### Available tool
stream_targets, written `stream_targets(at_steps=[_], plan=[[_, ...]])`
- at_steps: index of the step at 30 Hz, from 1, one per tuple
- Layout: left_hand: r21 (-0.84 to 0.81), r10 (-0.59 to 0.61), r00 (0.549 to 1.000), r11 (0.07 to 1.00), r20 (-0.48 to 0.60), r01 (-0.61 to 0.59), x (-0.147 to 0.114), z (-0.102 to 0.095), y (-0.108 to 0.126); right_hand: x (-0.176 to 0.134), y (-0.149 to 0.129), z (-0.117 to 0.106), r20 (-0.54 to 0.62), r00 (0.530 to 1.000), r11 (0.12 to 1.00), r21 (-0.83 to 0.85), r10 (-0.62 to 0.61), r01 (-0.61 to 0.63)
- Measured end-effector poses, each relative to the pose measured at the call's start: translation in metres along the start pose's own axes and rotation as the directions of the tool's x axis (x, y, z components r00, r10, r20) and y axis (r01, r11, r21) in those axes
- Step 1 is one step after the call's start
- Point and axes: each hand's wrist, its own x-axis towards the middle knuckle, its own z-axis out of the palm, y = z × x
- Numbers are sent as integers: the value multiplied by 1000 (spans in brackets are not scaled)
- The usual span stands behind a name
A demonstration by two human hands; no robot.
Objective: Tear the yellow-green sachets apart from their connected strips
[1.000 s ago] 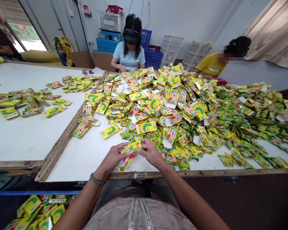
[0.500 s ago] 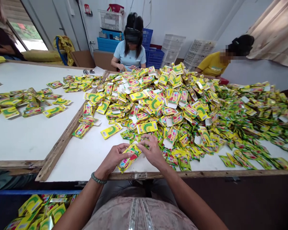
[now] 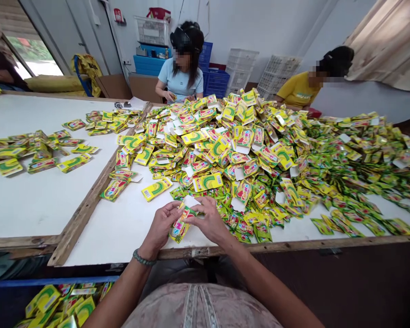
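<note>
My left hand (image 3: 160, 226) is closed round the left side of a small yellow-green printed carton (image 3: 178, 230). The carton is tilted above the table's front edge, and a white flap stands up at its far end. My right hand (image 3: 211, 222) has its thumb and fingers closed on the carton's upper right part, near the flap. Just beyond my hands lies a big heap of similar cartons (image 3: 208, 182), several with white flaps sticking out. Green sachets (image 3: 261, 231) lie at the heap's front and right.
A wooden strip (image 3: 85, 207) divides the white tabletop (image 3: 27, 200). More cartons (image 3: 74, 162) lie left of it. Below at left is a blue bin (image 3: 7, 284) holding cartons. Across the table sit a person in light blue (image 3: 182, 79) and one in yellow (image 3: 297, 91).
My right hand has moved slightly left and down onto the carton's upper part; the white flap now shows more. The co-worker in light blue has turned their head.
</note>
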Motion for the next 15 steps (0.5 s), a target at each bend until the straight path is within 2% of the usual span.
stream_targets(at_steps=[3, 9, 15], plan=[[3, -4, 1000, 1000, 8, 4, -2, -1, -1, 1, 1, 2, 58, 998, 1000, 22, 2, -3], [184, -74, 989, 982, 132, 49, -13, -2, -5, 2, 6, 13, -103, 975, 976, 113, 195, -184], [149, -57, 995, 988, 86, 44, -17, -2, -9, 4, -1, 8, -70, 993, 995, 5, 97, -97]])
